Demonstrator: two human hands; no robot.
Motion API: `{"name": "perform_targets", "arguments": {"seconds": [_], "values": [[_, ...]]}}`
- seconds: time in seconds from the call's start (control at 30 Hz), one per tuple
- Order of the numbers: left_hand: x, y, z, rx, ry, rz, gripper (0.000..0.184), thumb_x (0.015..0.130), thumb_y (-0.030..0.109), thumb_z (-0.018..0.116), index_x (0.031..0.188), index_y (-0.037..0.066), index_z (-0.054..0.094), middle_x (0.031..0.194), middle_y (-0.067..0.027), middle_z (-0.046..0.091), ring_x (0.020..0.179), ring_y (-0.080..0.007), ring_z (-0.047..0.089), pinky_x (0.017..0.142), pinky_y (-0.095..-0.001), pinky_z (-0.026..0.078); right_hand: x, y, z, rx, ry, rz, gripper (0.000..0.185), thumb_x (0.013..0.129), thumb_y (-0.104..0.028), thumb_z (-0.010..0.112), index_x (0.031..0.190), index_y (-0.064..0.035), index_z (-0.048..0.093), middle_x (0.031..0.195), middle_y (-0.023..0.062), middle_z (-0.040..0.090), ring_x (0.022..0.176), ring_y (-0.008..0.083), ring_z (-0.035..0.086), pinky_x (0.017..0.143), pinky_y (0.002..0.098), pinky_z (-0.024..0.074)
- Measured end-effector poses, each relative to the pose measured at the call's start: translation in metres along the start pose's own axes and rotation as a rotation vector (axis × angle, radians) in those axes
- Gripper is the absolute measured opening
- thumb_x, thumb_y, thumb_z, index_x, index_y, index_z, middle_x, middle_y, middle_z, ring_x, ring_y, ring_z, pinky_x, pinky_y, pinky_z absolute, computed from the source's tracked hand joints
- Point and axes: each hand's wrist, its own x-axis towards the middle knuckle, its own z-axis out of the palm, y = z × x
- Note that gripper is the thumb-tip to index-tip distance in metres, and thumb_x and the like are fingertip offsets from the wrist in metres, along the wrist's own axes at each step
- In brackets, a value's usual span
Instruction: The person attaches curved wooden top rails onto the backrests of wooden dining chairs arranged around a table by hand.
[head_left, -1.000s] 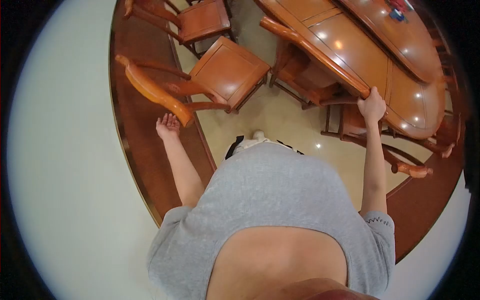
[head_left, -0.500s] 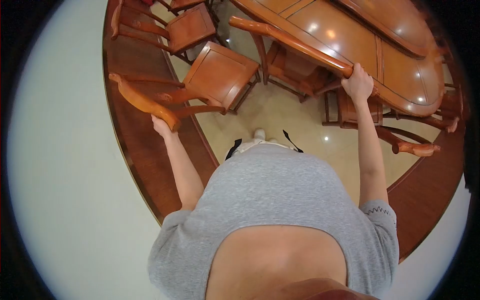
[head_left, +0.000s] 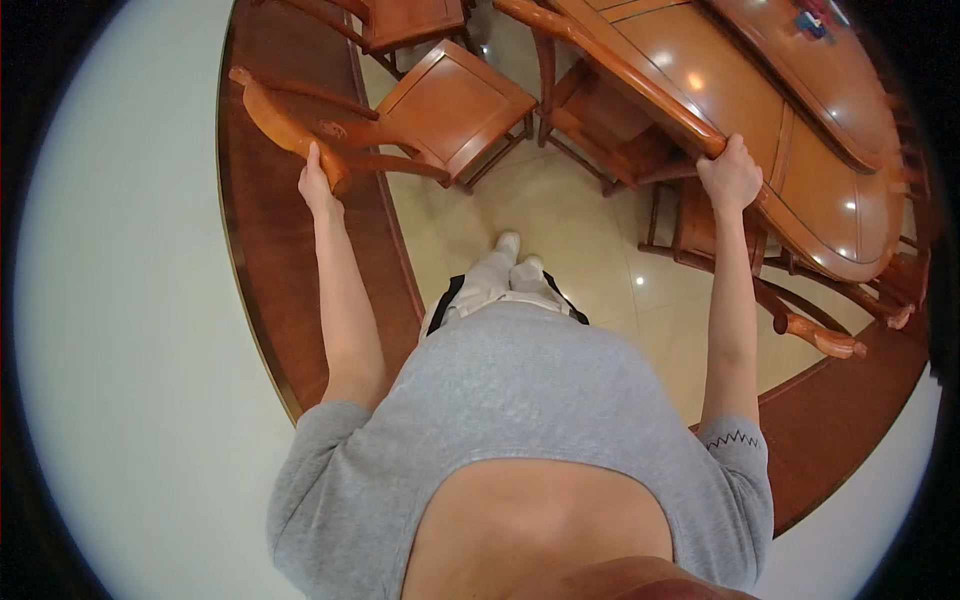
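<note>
Floor (head_left: 580, 240), pale tile: open patch around white shoes (head_left: 509, 243). Bounded at left by dark brown strip (head_left: 265, 260) with wall (head_left: 110, 300) beyond, at upper right by long curved edge of table (head_left: 660, 50). Tighter passage between left chair (head_left: 455, 105) and right chair (head_left: 610, 110) – seat corner of one near a leg of the other. Another chair (head_left: 820, 335) at far right, closing off the floor beside the table's rounded end; further chair (head_left: 415, 20) just behind the left one at top.

Left hand (head_left: 319, 185): closed on near end of left chair's top rail (head_left: 270, 115), thumb laid along the wood, other fingers mostly hidden. Rail seen against the brown strip, seat over tile.

Right hand (head_left: 731, 175): wrapped over near end of right chair's top rail (head_left: 630, 80), knuckles up – rail running alongside the table edge, seat partly hidden beneath it. Arms well apart, both gripping.
</note>
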Motion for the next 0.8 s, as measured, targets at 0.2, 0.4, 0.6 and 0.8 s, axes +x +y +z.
{"name": "perform_targets", "arguments": {"seconds": [0.2, 0.4, 0.6, 0.8], "values": [[0.000, -0.003, -0.003, -0.016, -0.066, 0.049, 0.051, 0.084, 0.040, 0.065, 0.106, -0.005, 0.057, 0.102, -0.0104, 0.060, 0.089, -0.0190, 0.058, 0.079, -0.0313, 0.046, -0.004, -0.001, -0.003, -0.003, -0.020, 0.011, 0.031, 0.060, -0.024, 0.067, 0.081, -0.0065, 0.053, 0.078, 0.0126, 0.065, 0.074, 0.0305, 0.063, 0.069, 0.0411, 0.0478], [0.002, -0.002, -0.003, 0.112, -0.029, 0.072, 0.052, 0.087, 0.040, 0.062, 0.107, -0.008, 0.056, 0.102, -0.0117, 0.059, 0.093, -0.0190, 0.055, 0.080, -0.0304, 0.043, -0.004, -0.006, -0.013, 0.034, -0.080, 0.061, 0.030, 0.063, -0.021, 0.065, 0.085, -0.0058, 0.053, 0.086, 0.0140, 0.065, 0.081, 0.0317, 0.063, 0.072, 0.0416, 0.0458], [0.003, 0.000, -0.002, 0.104, -0.041, 0.115, 0.056, 0.087, 0.041, 0.061, 0.115, -0.007, 0.050, 0.107, -0.0135, 0.057, 0.096, -0.0210, 0.055, 0.083, -0.0316, 0.043, -0.001, -0.005, -0.010, 0.006, -0.123, 0.041, 0.028, 0.064, -0.020, 0.064, 0.087, -0.0062, 0.054, 0.087, 0.0147, 0.065, 0.083, 0.0325, 0.062, 0.072, 0.0425, 0.0446], [0.021, -0.012, -0.007, 0.093, -0.127, 0.239, 0.048, 0.089, 0.036, 0.058, 0.106, -0.008, 0.047, 0.108, -0.0158, 0.055, 0.098, -0.0220, 0.053, 0.085, -0.0328, 0.042, 0.002, -0.023, -0.006, -0.073, -0.220, 0.221, 0.048, 0.069, -0.038, 0.070, 0.099, -0.0037, 0.056, 0.100, 0.0179, 0.063, 0.097, 0.0342, 0.059, 0.084, 0.0454, 0.0429]]}}
